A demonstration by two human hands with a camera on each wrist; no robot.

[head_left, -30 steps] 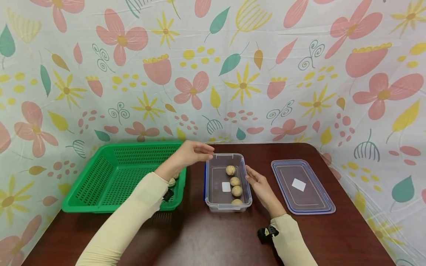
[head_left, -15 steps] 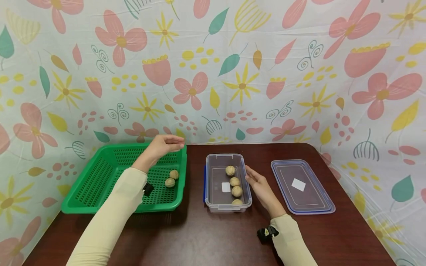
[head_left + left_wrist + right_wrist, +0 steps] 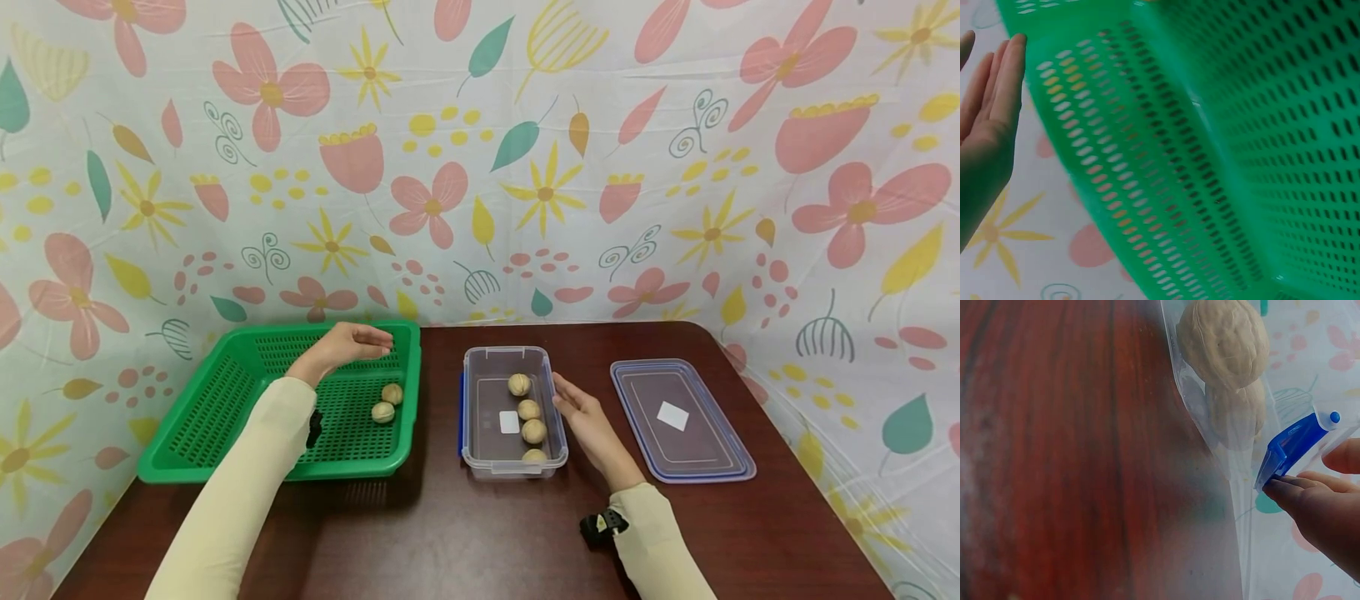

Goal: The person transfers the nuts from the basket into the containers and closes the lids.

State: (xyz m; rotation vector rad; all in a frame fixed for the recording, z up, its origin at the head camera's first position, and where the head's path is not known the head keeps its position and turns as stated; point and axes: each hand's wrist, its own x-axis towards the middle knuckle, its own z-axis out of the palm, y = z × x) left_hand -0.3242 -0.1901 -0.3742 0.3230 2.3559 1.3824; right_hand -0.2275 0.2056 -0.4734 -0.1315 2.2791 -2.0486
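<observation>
My left hand [image 3: 343, 345] hovers over the green basket [image 3: 414, 367], its fingers extended and holding nothing. Two walnuts [image 3: 382, 412] lie in the basket's right side, to the right of and below that hand in the head view. In the left wrist view the fingers [image 3: 1007, 87] are straight beside the basket's perforated wall [image 3: 1147, 156]. A clear plastic container [image 3: 480, 454] holds several walnuts [image 3: 529, 409] in a row along its right side. My right hand [image 3: 588, 421] rests against the container's right side with straight fingers, right at the blue latch [image 3: 1294, 444] in the right wrist view.
A clear lid [image 3: 684, 433] with a blue seal and a white label lies flat to the right of the container. The dark wooden table [image 3: 450, 533] meets a flower-patterned cloth [image 3: 480, 183] behind. Another blue latch [image 3: 461, 417] hangs on the container's left side.
My left hand has moved left from beside the container to over the basket, then dipped lower, exposing the two walnuts there. The right hand and container have stayed in place.
</observation>
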